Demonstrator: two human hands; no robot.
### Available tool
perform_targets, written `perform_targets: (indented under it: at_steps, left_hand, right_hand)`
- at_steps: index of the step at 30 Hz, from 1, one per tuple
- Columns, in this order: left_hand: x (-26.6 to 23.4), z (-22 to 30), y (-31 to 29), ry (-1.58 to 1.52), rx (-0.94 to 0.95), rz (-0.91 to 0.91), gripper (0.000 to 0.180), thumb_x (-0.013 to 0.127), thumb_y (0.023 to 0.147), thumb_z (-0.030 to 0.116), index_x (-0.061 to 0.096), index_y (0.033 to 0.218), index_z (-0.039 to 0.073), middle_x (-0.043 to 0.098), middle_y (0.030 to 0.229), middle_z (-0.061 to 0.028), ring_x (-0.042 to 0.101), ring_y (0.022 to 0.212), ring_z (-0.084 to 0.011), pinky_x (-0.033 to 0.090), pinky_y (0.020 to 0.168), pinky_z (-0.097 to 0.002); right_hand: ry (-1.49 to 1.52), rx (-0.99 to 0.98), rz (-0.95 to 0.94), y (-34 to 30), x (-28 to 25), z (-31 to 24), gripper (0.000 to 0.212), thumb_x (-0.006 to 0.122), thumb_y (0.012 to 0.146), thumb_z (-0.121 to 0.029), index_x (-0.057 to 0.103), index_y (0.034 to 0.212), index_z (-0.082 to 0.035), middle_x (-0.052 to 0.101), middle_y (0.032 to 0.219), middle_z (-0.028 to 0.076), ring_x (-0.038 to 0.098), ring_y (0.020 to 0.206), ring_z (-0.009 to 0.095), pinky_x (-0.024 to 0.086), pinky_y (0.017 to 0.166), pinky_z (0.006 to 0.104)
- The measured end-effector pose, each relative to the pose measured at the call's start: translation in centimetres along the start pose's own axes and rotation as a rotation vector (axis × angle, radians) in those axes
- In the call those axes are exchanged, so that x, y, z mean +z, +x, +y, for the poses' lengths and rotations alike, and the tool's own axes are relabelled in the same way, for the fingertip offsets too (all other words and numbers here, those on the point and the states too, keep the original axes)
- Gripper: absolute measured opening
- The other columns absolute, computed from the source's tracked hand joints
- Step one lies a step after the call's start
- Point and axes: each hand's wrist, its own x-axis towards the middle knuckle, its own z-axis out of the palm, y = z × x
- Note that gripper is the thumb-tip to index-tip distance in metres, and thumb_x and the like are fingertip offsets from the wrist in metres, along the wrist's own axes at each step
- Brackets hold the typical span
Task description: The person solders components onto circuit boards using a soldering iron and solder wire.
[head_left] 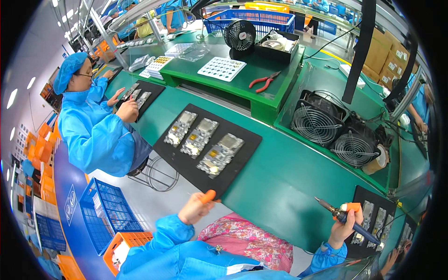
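Note:
My right hand (345, 226) grips a soldering iron (343, 215), its tip pointing up and left above the green bench (275, 186). My left hand (196, 210) is curled closed by the near edge of a black mat (219, 183); anything pinched in it is too small to make out. Orange covers sit on fingertips of both hands. Three circuit boards lie on that mat: a left one (180, 128), a middle one (199, 137) and a right one (221, 155). Beyond my right hand, another black mat (359, 193) carries more circuit boards (379, 225).
At left, a co-worker (95, 126) handles boards on a mat. A raised green shelf (261, 105) bears red-handled pliers (265, 82), a white tray (222, 69) and a small black fan (240, 36). Two caged fans (317, 125) stand at right. Blue baskets (109, 210) are at lower left.

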Motion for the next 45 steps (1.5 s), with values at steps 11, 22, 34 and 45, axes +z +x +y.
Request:
perform_targets:
  at_steps: [11, 22, 34, 45]
  left_hand:
    - [18.9, -8.3, -0.4, -0.110, -0.534, -0.634, 0.044, 0.036, 0.095, 0.037, 0.047, 0.120, 0.004, 0.059, 0.081, -0.0064, 0.023, 0.037, -0.0039, 0.017, 0.035, -0.0215]
    - [22.2, -12.1, -0.6, -0.387, -0.857, -0.880, 0.031, 0.043, 0.092, 0.023, 0.053, 0.105, -0.003, 0.057, 0.090, -0.0091, 0.042, 0.062, -0.0066, 0.032, 0.050, -0.0175]
    - [11.3, 2.0, -1.0, 1.290, 1.329, 0.092, 0.025, 0.059, 0.064, -0.009, 0.064, 0.086, 0.003, 0.060, 0.096, -0.0088, 0.052, 0.082, -0.0230, 0.041, 0.071, -0.0304]
    - [9.1, 1.1, 1.3, 1.035, 0.962, 0.144, 0.018, 0.066, 0.067, -0.006, 0.058, 0.082, 0.001, 0.055, 0.099, -0.0103, 0.055, 0.081, -0.0262, 0.045, 0.066, -0.0335]
  right_hand:
    - [0.026, 0.037, -0.042, -0.3, -2.3, -3.1, 0.031, 0.045, 0.082, -0.026, 0.051, 0.084, 0.005, 0.053, 0.074, 0.012, 0.052, 0.064, 0.016, 0.043, 0.052, 0.0251]
    - [-0.027, -0.045, 0.255, -1.4, -4.7, -3.9, 0.031, 0.049, 0.079, -0.023, 0.052, 0.090, 0.006, 0.056, 0.079, 0.015, 0.055, 0.069, 0.020, 0.045, 0.063, 0.0288]
    - [-0.140, 0.040, -0.421, -0.6, 3.8, -2.5, 0.020, 0.052, 0.077, -0.015, 0.059, 0.078, 0.003, 0.057, 0.065, 0.009, 0.053, 0.057, 0.015, 0.040, 0.051, 0.0261]
    - [-0.272, -0.083, -0.670, -1.2, 7.5, 2.3, 0.010, 0.054, 0.073, -0.006, 0.060, 0.074, 0.003, 0.050, 0.051, 0.005, 0.047, 0.042, 0.013, 0.034, 0.040, 0.0253]
